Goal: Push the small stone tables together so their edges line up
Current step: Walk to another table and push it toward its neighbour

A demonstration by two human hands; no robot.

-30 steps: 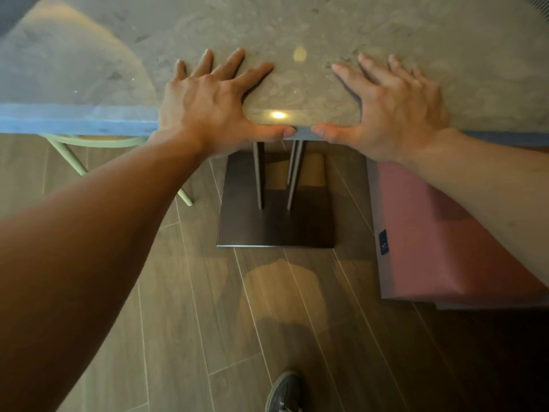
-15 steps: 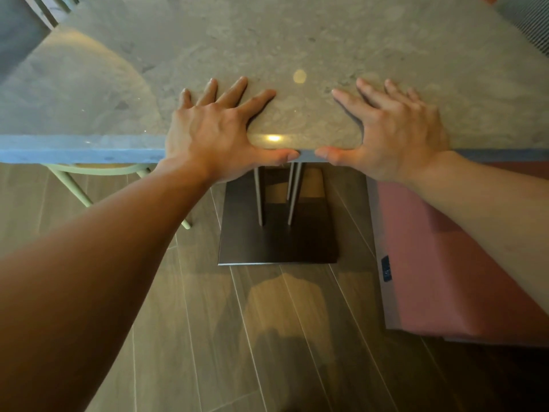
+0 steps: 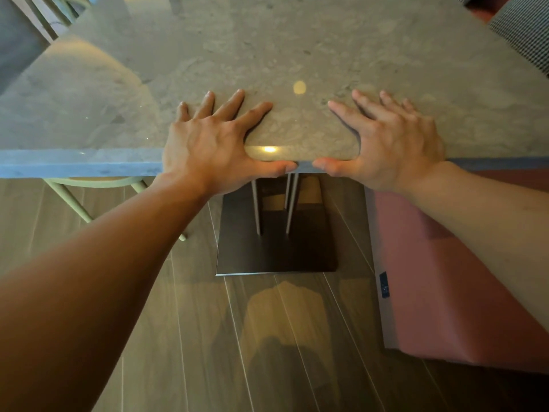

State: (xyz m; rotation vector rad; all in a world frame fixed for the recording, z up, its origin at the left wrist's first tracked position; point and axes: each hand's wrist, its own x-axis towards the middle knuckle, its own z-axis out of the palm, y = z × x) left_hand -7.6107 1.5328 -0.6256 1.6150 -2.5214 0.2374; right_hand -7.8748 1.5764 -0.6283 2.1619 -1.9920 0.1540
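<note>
A grey stone table (image 3: pixel 297 49) with a thick front edge fills the upper half of the view. My left hand (image 3: pixel 208 144) lies flat on its top, fingers spread, with the thumb along the front edge. My right hand (image 3: pixel 392 141) mirrors it a little to the right, and the two thumb tips nearly meet at the middle of the edge. Beneath the top, thin metal legs stand on a dark square base plate (image 3: pixel 276 251). A short dark line (image 3: pixel 175 4) shows at the far side; I cannot tell whether it is a seam to a second table.
A pink upholstered bench (image 3: pixel 445 278) stands close to the base plate on the right. A pale green chair (image 3: pixel 89 185) sits under the table's left part. The floor is wood-look planks (image 3: pixel 267 337). A checked surface (image 3: pixel 523 28) shows at the top right.
Both hands keep their places on the table edge. The table edge and base have slid lower in the view, more of the far top shows, and the shoe at the bottom is out of view.
</note>
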